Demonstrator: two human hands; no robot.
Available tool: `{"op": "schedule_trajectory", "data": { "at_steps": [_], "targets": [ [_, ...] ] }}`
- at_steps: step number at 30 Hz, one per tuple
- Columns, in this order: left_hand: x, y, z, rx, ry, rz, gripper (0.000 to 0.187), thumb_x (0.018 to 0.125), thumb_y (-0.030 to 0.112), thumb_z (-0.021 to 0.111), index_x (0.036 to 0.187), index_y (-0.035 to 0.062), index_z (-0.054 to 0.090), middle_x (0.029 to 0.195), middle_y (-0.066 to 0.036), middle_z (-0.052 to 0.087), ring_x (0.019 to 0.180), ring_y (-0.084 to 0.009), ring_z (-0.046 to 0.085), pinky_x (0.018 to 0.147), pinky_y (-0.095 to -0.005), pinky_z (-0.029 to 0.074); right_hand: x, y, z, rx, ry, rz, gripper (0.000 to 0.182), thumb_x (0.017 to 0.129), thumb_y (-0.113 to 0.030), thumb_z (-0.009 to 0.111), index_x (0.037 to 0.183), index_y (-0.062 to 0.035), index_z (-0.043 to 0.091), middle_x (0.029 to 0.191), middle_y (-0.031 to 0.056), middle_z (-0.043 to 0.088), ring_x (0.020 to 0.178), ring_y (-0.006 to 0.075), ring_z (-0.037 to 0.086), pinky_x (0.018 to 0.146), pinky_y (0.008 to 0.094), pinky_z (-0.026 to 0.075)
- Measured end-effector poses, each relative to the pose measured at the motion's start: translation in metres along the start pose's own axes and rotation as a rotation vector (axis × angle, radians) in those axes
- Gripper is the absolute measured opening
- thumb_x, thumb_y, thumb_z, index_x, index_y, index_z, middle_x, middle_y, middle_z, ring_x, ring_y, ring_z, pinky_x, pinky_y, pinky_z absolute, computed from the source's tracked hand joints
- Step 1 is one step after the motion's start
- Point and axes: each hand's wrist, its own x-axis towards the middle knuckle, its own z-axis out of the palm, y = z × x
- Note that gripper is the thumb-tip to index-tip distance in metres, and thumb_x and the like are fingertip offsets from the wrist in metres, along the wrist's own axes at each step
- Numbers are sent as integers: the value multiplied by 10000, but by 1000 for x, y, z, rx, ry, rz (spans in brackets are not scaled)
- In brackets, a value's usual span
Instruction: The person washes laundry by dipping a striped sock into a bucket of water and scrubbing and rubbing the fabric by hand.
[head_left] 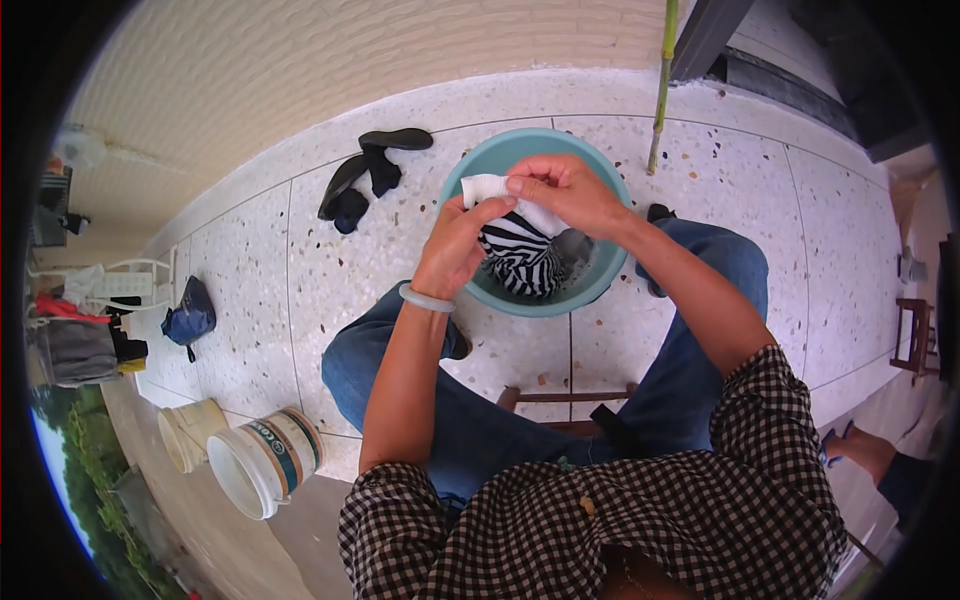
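A black-and-white striped garment (pixel 520 262) hangs into a teal basin (pixel 540 140), its lower part bunched near grey, sudsy-looking water. Its white band (pixel 484 187) is pulled up above the basin's middle. My left hand (pixel 455 243), with a pale bangle (pixel 426 298) at the wrist, pinches the band from the left. From the right, my right hand (pixel 572 197) grips the same band, its thumb close to my left thumb. The fingertips behind the cloth are partly hidden.
Black shoes (pixel 395 139) with dark socks lie left of the basin. Two buckets (pixel 243 475) stand at lower left, near a dark blue bag (pixel 190 312). A green bamboo pole (pixel 663 90) rises behind the basin. Another person's foot (pixel 850 447) shows at right.
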Motion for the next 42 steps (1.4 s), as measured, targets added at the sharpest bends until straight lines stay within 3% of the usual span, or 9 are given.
{"op": "schedule_trajectory", "data": {
  "at_steps": [3,8,11,17,23,32,35,42],
  "targets": [
    [2,-3,-1,-5,34,-29,199,785,13,612,984,9,617,903,-61,652,814,-151,637,706,-277,514,-2,7,4,0,7,-86,166,911,-167,588,955,-25,663,829,-20,632,728,23,544,628,188,450],
    [1,-11,-3,-15,36,67,194,764,0,599,956,13,626,874,-61,656,766,-149,638,672,-268,513,0,8,6,10,128,-29,147,871,-124,620,919,2,676,780,-1,638,693,40,541,585,203,446],
    [-9,0,13,-111,82,20,191,746,0,599,933,13,633,852,-54,657,750,-141,632,660,-261,506,0,4,5,44,121,-8,144,863,-126,627,904,4,674,763,0,634,671,39,532,564,205,440],
    [-1,-5,0,85,86,62,179,792,45,585,963,8,623,860,-56,653,777,-150,637,678,-271,512,-1,6,10,-27,136,-63,148,859,-134,631,875,7,673,737,-4,625,644,39,522,544,206,428],
    [-7,-6,9,-86,104,75,198,735,-10,599,927,21,633,853,-53,656,757,-146,635,669,-265,514,-1,5,11,19,158,-53,148,858,-136,632,876,5,674,732,-8,622,638,40,519,538,211,424],
    [2,-18,-5,-30,59,137,175,774,8,585,941,24,636,866,-55,658,770,-150,639,669,-268,513,1,8,11,45,198,-63,142,856,-134,640,867,4,674,733,-9,622,644,41,520,543,213,428],
    [-6,-2,8,-184,117,19,196,744,-18,582,931,7,633,849,-58,656,740,-146,632,651,-265,507,0,2,11,5,157,-57,143,856,-133,639,855,6,671,721,-14,615,643,39,514,543,215,425],
    [-2,-12,-3,-4,126,103,180,747,-1,587,919,9,639,842,-62,658,739,-141,629,650,-261,505,-1,8,14,-25,191,-74,127,851,-123,643,833,0,669,692,-29,589,635,30,491,544,210,413]
  ]
}}
